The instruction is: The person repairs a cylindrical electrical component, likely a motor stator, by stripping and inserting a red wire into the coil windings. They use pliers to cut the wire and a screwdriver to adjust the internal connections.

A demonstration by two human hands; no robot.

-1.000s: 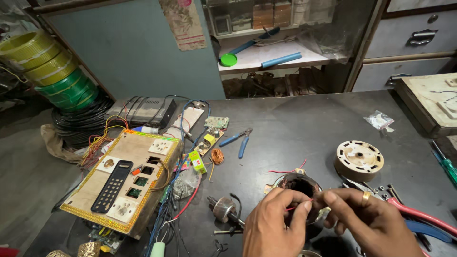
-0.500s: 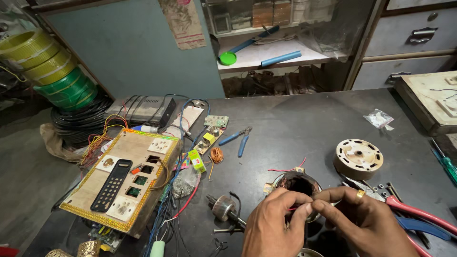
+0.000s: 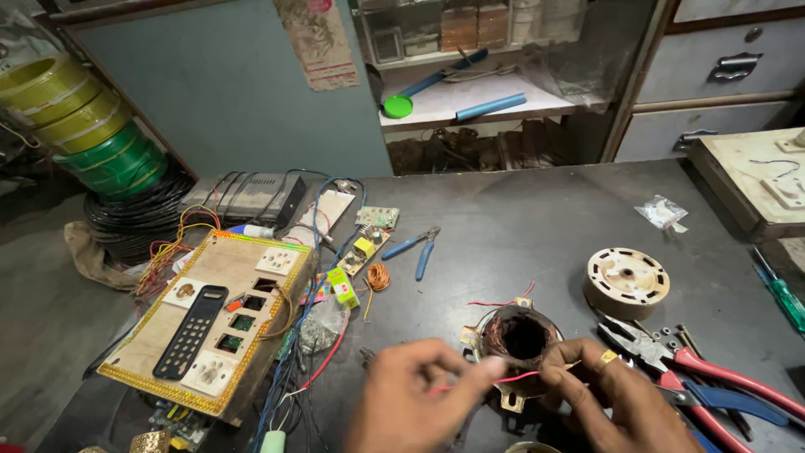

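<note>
At about six o'clock, low in the view, the left hand [image 3: 419, 403] has thumb and fingertips pinched together on a thin red wire [image 3: 520, 379]. The right hand [image 3: 620, 394], at five o'clock with a ring on one finger, also has its fingers closed on that wire, which runs between the two hands. Just beyond the fingertips, and touching the right hand, sits the motor stator [image 3: 518, 337], a round core with copper windings and a dark bore, resting on the dark worktable [image 3: 520, 226]; more red leads trail from its far side.

At four o'clock lie red-handled pliers [image 3: 671, 356] among loose small nuts. Farther, at three o'clock, a cream round motor cover [image 3: 626, 281] lies flat, well apart from the stator. A green-handled screwdriver [image 3: 780, 294] lies near the right edge.

At nine o'clock a wooden switchboard [image 3: 214, 315] carries a black remote control [image 3: 191, 331], with tangled wires around it. Toward eleven o'clock lie blue-handled pliers [image 3: 417, 249] and a small copper wire coil [image 3: 378, 277]. Farthest, at ten o'clock, stand stacked yellow and green wire spools [image 3: 84, 126].
</note>
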